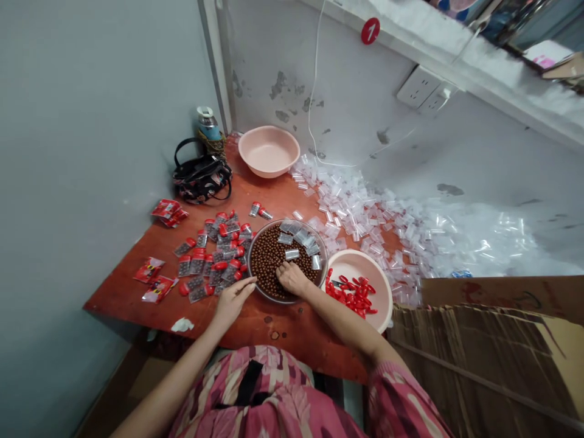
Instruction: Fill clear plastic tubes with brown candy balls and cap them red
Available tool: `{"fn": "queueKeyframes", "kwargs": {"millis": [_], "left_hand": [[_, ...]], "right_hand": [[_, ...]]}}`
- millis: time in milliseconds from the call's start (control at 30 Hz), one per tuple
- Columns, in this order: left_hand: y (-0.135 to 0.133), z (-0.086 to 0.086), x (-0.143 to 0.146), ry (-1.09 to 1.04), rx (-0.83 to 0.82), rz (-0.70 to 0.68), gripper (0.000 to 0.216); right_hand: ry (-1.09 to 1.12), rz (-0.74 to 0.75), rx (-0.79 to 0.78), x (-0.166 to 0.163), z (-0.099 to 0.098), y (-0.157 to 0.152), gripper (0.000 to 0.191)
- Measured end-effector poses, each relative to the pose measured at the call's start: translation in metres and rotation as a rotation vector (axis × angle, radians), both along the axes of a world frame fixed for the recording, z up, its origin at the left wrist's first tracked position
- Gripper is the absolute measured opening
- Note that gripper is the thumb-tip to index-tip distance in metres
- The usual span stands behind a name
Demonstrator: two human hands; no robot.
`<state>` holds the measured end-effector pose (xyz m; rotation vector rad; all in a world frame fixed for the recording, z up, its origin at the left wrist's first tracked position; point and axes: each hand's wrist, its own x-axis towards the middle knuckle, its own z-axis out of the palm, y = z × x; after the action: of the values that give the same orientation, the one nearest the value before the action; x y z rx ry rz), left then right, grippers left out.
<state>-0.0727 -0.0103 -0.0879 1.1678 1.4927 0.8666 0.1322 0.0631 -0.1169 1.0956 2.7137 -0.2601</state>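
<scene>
A round metal bowl (pixel 319 240) full of small brown beads (pixel 267 258) stands in the middle of the red-brown table (pixel 283 325). My right hand (pixel 292 278) rests knuckles-up in the beads at the bowl's near side, fingers curled in; what they hold is hidden. My left hand (pixel 233 298) lies just left of the bowl's rim, fingers together and pointing at it, next to a pile of filled clear tubes with red caps (pixel 214 255). Several clear tubes (pixel 298 240) lie on the beads at the bowl's far side.
A pink basin with red caps (pixel 358 292) stands right of the bowl, an empty pink basin (pixel 268 150) at the back. Clear tubes (pixel 378 219) are heaped along the wall. Red packets (pixel 155 280), a black handbag (pixel 201 176), a bottle (pixel 208 125) and cardboard (pixel 479 353) surround.
</scene>
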Motion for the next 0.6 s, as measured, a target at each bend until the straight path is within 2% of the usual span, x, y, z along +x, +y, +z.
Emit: {"fn": "queueKeyframes", "kwargs": {"millis": [100,167,300,400,500,600], "left_hand": [[0.004,0.0,0.0,0.01,0.005,0.001,0.035],[0.007,0.0,0.001,0.02,0.007,-0.011,0.036],[0.017,-0.003,0.015,-0.006,0.026,-0.101,0.04],[0.025,-0.005,0.031,-0.099,0.01,-0.198,0.047],[0.03,-0.004,0.046,-0.2,0.01,-0.223,0.048],[0.034,0.0,0.057,-0.311,-0.03,-0.183,0.047]], "right_hand": [[0.044,-0.089,-0.002,0.004,0.003,-0.001,0.027],[0.199,-0.196,-0.091,0.013,0.006,-0.005,0.038],[0.769,-0.437,-0.499,0.022,0.016,-0.02,0.045],[1.05,-0.504,-0.719,0.019,0.027,-0.029,0.047],[1.139,-0.524,-0.741,0.019,0.039,-0.032,0.046],[1.106,-0.563,-0.647,0.026,0.045,-0.033,0.035]]}}
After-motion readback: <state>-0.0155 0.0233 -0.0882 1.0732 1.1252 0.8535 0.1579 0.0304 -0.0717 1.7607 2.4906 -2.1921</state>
